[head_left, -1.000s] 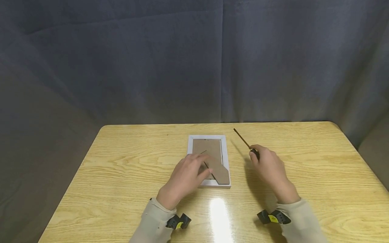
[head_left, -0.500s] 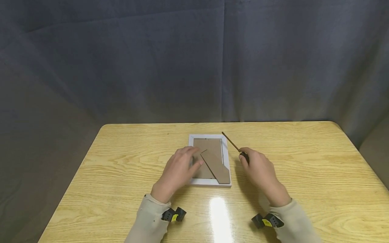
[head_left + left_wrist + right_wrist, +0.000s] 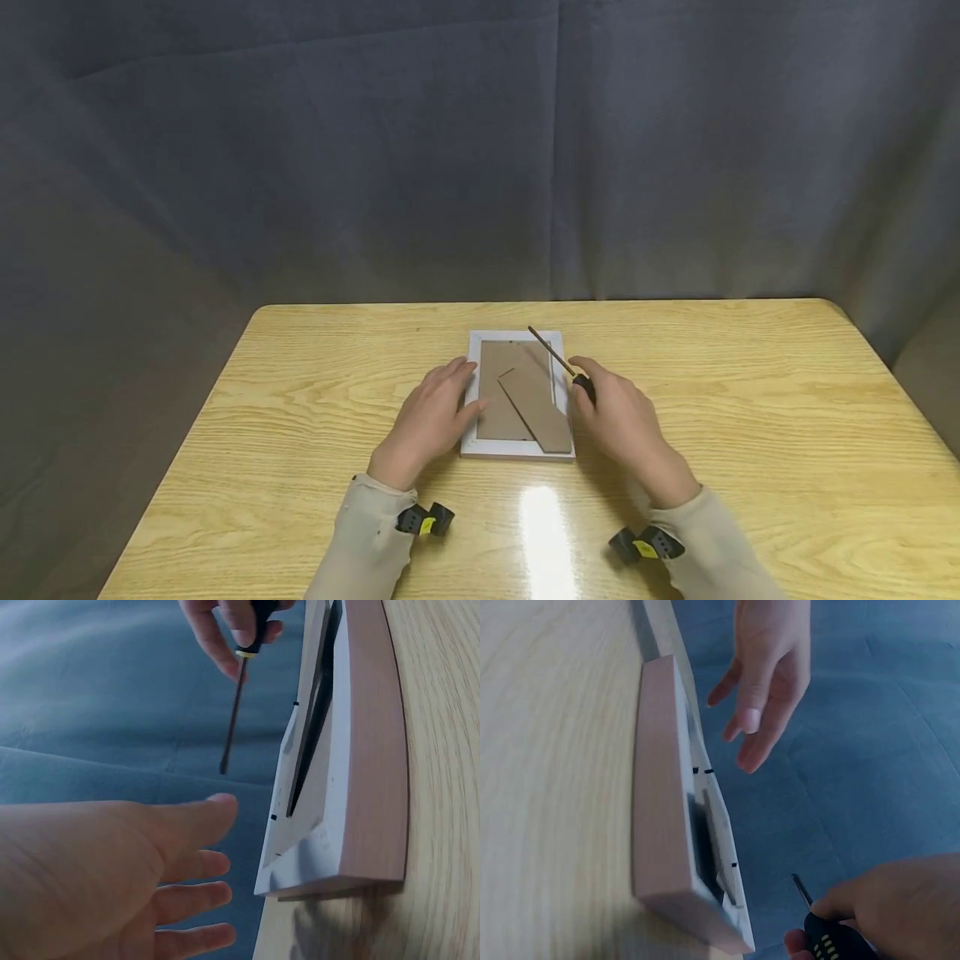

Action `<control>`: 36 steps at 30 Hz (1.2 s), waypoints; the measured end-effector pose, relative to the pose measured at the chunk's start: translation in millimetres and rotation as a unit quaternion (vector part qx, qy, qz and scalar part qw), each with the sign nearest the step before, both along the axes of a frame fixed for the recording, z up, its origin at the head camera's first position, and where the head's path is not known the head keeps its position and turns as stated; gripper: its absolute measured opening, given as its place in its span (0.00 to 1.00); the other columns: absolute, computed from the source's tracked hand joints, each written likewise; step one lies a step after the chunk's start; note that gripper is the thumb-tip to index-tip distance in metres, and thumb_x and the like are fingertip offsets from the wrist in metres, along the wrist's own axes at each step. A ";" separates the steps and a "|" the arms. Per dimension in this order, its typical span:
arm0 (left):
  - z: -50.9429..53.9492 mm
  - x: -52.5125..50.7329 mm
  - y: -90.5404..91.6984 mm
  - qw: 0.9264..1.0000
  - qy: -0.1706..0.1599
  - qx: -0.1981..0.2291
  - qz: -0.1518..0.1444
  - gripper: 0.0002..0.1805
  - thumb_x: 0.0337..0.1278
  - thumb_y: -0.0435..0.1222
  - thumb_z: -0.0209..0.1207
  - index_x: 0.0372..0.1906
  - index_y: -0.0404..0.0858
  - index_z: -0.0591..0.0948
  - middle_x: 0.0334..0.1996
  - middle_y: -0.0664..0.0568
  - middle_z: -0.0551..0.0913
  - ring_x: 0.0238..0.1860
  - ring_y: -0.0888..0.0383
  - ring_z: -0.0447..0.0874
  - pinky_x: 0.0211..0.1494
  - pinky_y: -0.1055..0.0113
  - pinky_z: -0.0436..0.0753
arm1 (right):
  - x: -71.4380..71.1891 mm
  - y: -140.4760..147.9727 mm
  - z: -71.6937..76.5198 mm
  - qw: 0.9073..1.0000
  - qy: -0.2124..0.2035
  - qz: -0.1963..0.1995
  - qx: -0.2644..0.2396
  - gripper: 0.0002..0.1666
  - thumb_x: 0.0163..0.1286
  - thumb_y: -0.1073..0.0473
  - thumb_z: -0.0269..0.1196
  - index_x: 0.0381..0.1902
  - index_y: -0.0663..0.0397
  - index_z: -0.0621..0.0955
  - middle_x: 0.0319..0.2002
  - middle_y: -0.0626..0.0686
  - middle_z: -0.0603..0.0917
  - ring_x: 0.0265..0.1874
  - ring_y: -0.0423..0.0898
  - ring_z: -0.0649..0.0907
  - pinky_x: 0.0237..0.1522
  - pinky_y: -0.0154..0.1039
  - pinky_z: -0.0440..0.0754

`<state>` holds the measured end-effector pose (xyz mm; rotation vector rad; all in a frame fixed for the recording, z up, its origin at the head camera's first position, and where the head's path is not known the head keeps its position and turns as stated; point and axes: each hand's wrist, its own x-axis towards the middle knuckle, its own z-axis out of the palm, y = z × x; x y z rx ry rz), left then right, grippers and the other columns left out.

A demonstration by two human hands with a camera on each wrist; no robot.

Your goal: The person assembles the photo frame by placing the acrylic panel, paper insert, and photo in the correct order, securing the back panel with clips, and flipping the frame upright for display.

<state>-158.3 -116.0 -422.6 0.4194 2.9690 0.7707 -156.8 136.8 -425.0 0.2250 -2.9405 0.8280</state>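
A white picture frame lies back side up on the table, its brown backing board showing. Across the board sits a slanted brown stand flap. My left hand is at the frame's left edge, fingers spread and relaxed; the left wrist view shows the thumb and fingers holding nothing. In my right hand, at the frame's right side, a screwdriver is gripped by its black and yellow handle. Its shaft points up and left over the frame's upper right part. Small dark tabs show along the frame's inner edge.
The pale wooden table extends to both sides of the frame. Behind it hangs a dark grey-blue curtain. Each wrist carries a small black camera on a strap.
My left hand has moved left off the stand flap to the frame's left edge. The right hand has brought the screwdriver leftward, from beside the frame to over it.
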 end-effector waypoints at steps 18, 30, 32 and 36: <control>-6.7 -0.9 -3.3 0.998 -0.052 -0.016 0.009 0.31 0.68 0.35 0.62 0.73 0.35 0.69 0.76 0.38 0.65 0.76 0.39 0.65 0.75 0.44 0.68 | -6.2 -10.4 -3.5 0.999 -0.019 0.013 -0.031 0.29 0.69 0.64 0.54 0.67 0.59 0.76 0.55 0.66 0.85 0.38 0.52 0.83 0.32 0.45 0.81; -8.2 -1.8 -3.0 0.998 -0.065 -0.025 -0.006 0.31 0.70 0.36 0.60 0.74 0.36 0.68 0.78 0.42 0.63 0.75 0.42 0.67 0.76 0.48 0.69 | -10.6 -9.3 -5.2 0.998 -0.003 0.049 -0.034 0.29 0.71 0.66 0.56 0.70 0.57 0.74 0.58 0.66 0.84 0.32 0.50 0.80 0.28 0.41 0.77; -8.6 -1.7 -3.0 0.997 -0.069 -0.025 -0.008 0.31 0.70 0.36 0.60 0.75 0.36 0.68 0.78 0.43 0.62 0.76 0.43 0.66 0.76 0.49 0.69 | -11.3 -9.5 -5.7 0.998 -0.006 0.052 -0.031 0.30 0.71 0.66 0.57 0.70 0.55 0.75 0.54 0.65 0.85 0.28 0.49 0.78 0.23 0.38 0.72; -8.7 -1.3 -2.9 0.997 -0.072 -0.025 -0.013 0.31 0.71 0.36 0.59 0.75 0.35 0.67 0.79 0.44 0.62 0.76 0.43 0.67 0.76 0.49 0.69 | -12.0 -10.7 -5.8 0.999 -0.005 0.050 -0.020 0.30 0.71 0.65 0.57 0.70 0.50 0.75 0.46 0.62 0.87 0.22 0.46 0.74 0.18 0.36 0.66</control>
